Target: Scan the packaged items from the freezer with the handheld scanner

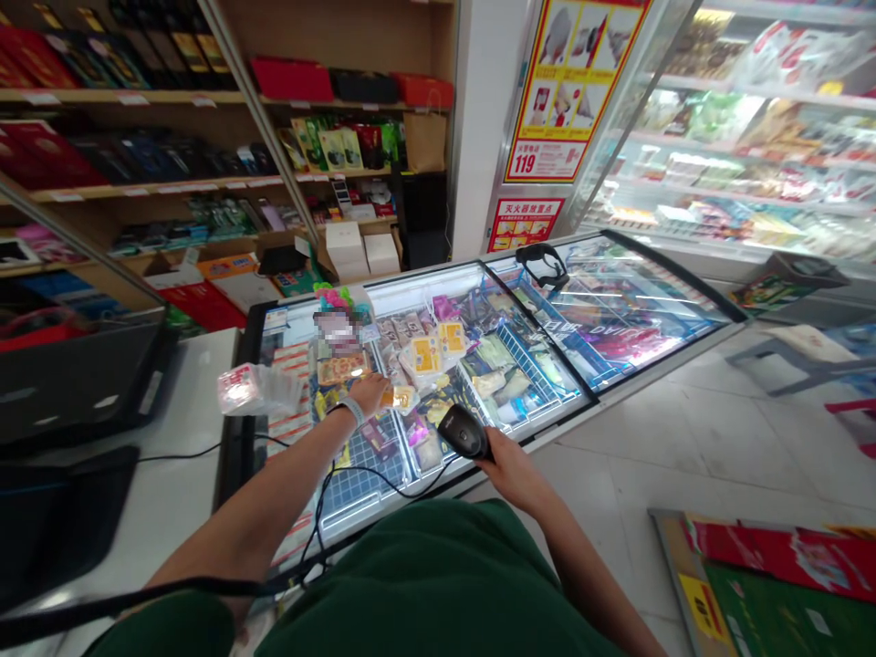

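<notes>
A black handheld barcode scanner (pixel 464 431) is gripped by its handle in my right hand (pixel 507 464), its head over the glass lid near the front edge. My left hand (pixel 368 394), with a band on its wrist, has its fingers closed on the end of a small yellow packet (pixel 402 398). Beyond that packet, more yellow-and-white packets (pixel 425 354) lie on the glass-topped chest freezer (pixel 622 388). A black cable (pixel 383 474) hangs in a curve over the freezer's front left. Beneath the glass, several frozen goods sit in wire baskets.
A stack of clear-wrapped packs (pixel 256 390) stands at the freezer's left end, beside the counter (pixel 184 401) with a black machine (pixel 75 383). Black straps (pixel 543 265) rest on the far edge. Shelves line the back; a green-and-red carton (pixel 780 584) is at lower right.
</notes>
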A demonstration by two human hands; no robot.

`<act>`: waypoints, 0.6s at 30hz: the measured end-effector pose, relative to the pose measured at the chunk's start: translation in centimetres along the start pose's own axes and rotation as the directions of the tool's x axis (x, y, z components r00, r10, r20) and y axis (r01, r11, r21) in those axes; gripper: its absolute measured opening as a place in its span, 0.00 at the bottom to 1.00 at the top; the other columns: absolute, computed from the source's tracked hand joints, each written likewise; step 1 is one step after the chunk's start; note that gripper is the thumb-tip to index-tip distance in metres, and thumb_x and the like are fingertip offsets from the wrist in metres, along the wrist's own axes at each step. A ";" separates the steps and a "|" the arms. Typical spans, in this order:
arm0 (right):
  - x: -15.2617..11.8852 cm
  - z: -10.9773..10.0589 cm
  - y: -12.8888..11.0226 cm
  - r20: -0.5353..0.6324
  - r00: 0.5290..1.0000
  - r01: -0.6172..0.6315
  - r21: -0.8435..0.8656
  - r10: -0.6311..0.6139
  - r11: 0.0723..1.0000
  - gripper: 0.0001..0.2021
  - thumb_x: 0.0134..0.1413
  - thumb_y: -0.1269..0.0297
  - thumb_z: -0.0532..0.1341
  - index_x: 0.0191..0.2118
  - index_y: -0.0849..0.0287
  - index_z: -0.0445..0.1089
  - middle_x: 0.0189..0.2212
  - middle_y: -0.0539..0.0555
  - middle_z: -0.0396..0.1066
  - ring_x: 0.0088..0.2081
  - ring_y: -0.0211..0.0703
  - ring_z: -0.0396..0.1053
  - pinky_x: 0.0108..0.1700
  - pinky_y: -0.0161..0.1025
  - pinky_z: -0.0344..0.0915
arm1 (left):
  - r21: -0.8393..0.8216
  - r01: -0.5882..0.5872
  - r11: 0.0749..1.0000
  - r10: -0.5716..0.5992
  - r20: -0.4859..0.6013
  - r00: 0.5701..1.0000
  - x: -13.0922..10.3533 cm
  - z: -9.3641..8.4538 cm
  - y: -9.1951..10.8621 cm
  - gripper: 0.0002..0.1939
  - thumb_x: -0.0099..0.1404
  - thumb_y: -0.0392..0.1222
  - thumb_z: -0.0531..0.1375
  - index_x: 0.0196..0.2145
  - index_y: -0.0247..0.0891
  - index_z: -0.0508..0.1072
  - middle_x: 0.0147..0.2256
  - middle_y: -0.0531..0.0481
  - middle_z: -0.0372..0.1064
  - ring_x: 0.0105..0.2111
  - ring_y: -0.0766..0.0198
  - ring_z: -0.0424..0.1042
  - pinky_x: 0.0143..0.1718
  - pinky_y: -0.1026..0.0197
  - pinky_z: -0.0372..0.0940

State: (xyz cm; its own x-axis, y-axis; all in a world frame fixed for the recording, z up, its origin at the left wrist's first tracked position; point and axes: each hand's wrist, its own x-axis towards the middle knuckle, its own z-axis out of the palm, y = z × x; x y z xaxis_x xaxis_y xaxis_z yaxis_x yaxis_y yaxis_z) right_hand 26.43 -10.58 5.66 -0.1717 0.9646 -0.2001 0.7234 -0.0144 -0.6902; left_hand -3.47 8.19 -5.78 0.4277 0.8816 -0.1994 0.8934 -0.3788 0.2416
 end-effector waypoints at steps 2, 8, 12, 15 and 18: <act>0.2 0.0 0.0 0.014 1.000 0.002 -0.014 -0.001 1.000 0.10 0.54 0.74 0.59 0.43 0.59 0.63 0.42 0.58 0.69 0.44 0.49 0.68 0.46 0.41 0.62 | 0.038 0.036 0.999 -0.036 0.001 0.999 -1.0 0.3 -0.4 0.19 0.66 0.47 0.59 0.52 0.37 0.68 0.52 0.44 0.67 0.50 0.55 0.69 0.50 0.45 0.66; 0.8 0.1 -0.6 0.054 0.998 0.016 -0.055 -0.013 0.998 0.11 0.54 0.73 0.59 0.43 0.59 0.62 0.43 0.59 0.69 0.46 0.49 0.68 0.47 0.41 0.61 | 0.067 0.150 0.986 -0.146 -0.058 0.988 -4.9 1.3 -0.7 0.22 0.63 0.50 0.61 0.50 0.36 0.69 0.49 0.43 0.69 0.49 0.54 0.68 0.51 0.45 0.63; 1.4 0.3 -0.9 0.081 0.996 0.025 -0.050 -0.021 0.998 0.10 0.54 0.73 0.58 0.42 0.60 0.63 0.42 0.59 0.69 0.44 0.49 0.68 0.46 0.40 0.61 | 0.032 0.241 0.970 -0.232 -0.167 0.958 -7.9 1.6 -0.3 0.26 0.54 0.50 0.66 0.48 0.36 0.71 0.45 0.40 0.71 0.49 0.48 0.69 0.50 0.49 0.61; 1.9 0.5 -1.2 0.103 0.994 0.043 -0.058 -0.037 0.997 0.10 0.54 0.73 0.58 0.44 0.62 0.63 0.42 0.60 0.69 0.45 0.50 0.68 0.46 0.41 0.61 | 0.001 0.326 0.945 -0.313 -0.275 0.909 -9.9 1.5 0.4 0.27 0.54 0.52 0.64 0.48 0.36 0.69 0.45 0.39 0.71 0.48 0.46 0.69 0.48 0.49 0.60; 2.4 0.5 -2.0 0.127 0.989 0.087 -0.042 -0.081 0.995 0.12 0.54 0.73 0.59 0.45 0.62 0.63 0.43 0.61 0.69 0.46 0.50 0.67 0.47 0.41 0.60 | -0.027 0.397 0.917 -0.376 -0.385 0.843 -11.6 0.8 1.2 0.29 0.56 0.54 0.62 0.50 0.34 0.68 0.46 0.38 0.70 0.48 0.44 0.68 0.49 0.48 0.58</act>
State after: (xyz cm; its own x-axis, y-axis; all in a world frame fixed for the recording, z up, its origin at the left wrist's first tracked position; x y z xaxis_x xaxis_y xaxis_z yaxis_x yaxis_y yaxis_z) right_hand 24.24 -8.37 6.17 -0.3138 0.9212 -0.2301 0.7331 0.0811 -0.6753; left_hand -7.26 -2.68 -3.97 -0.0286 0.9939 0.1062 0.9857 0.0104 0.1684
